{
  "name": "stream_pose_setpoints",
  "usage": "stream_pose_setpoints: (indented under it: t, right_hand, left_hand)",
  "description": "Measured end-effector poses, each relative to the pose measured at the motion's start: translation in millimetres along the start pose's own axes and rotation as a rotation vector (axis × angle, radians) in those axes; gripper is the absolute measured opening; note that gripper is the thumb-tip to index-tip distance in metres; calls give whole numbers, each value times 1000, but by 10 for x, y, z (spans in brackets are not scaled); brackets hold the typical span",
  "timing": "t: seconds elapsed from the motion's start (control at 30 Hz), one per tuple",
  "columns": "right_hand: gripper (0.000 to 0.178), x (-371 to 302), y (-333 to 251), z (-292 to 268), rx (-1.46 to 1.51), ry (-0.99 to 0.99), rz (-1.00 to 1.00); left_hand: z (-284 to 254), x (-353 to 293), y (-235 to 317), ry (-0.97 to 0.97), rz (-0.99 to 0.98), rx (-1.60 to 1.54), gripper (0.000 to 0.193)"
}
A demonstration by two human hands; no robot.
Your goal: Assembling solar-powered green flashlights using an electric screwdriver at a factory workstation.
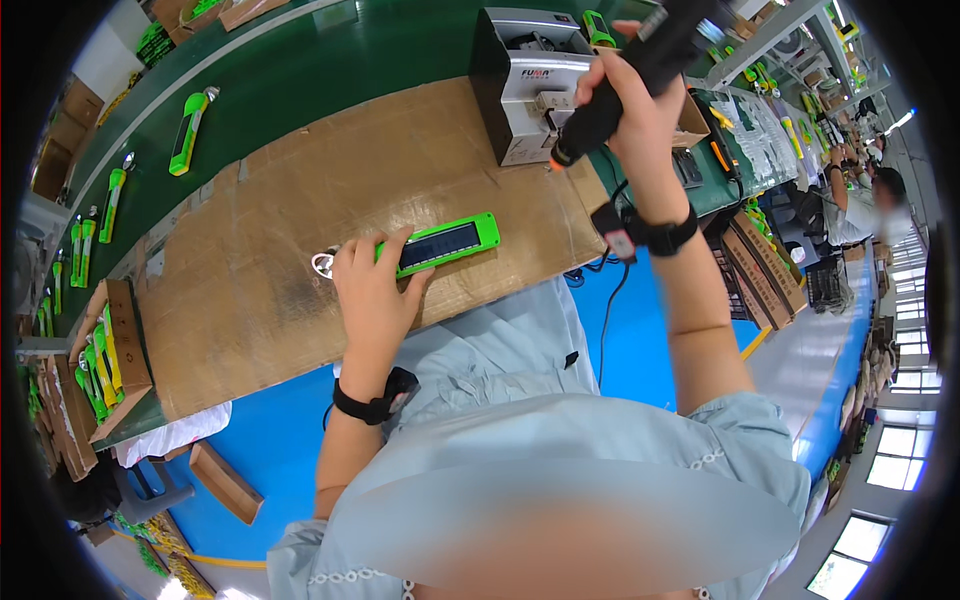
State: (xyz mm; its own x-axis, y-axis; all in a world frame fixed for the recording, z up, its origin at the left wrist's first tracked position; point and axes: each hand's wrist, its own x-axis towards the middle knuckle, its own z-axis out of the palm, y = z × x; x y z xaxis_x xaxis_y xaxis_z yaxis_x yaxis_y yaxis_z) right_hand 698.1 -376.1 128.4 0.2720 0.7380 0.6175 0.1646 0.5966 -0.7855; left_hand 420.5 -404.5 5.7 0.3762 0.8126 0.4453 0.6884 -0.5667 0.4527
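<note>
My left hand (375,285) is closed around one end of a bright green handheld lamp (485,232) with a dark panel along its face. The lamp lies on the cardboard sheet (270,190), and a white ring-shaped part (322,264) shows beyond my fingers at its left end. Raised at the upper right, my right hand (640,105) grips a black electric screwdriver (600,118). Its orange-ringed tip points down and left, beside the front of a grey and black screw feeder (535,75). Whether the tip carries a screw is too small to tell.
More green lamps (190,132) lie along the green bench at left, and several fill a cardboard box (125,345) at the near left. A black cable (612,330) hangs by the bench edge. Brown cartons (765,265) stand at right; another person (850,205) sits farther off.
</note>
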Motion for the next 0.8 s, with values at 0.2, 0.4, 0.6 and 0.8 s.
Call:
stream_pose_setpoints:
  t: [0.2, 0.4, 0.6, 0.8]
  right_hand:
    - [49, -647, -237, 229, 174, -74, -9]
    - [50, -763, -160, 339, 185, -108, -8]
    - [49, -774, 0, 347, 212, -104, 1]
    - [48, -809, 28, 371, 217, -99, 6]
  left_hand:
    - [-40, 125, -48, -72, 1, -17, 45]
    - [-44, 133, -51, -86, 6, -17, 44]
    - [-32, 129, -18, -76, 3, -30, 43]
    - [-18, 136, -30, -52, 24, -42, 42]
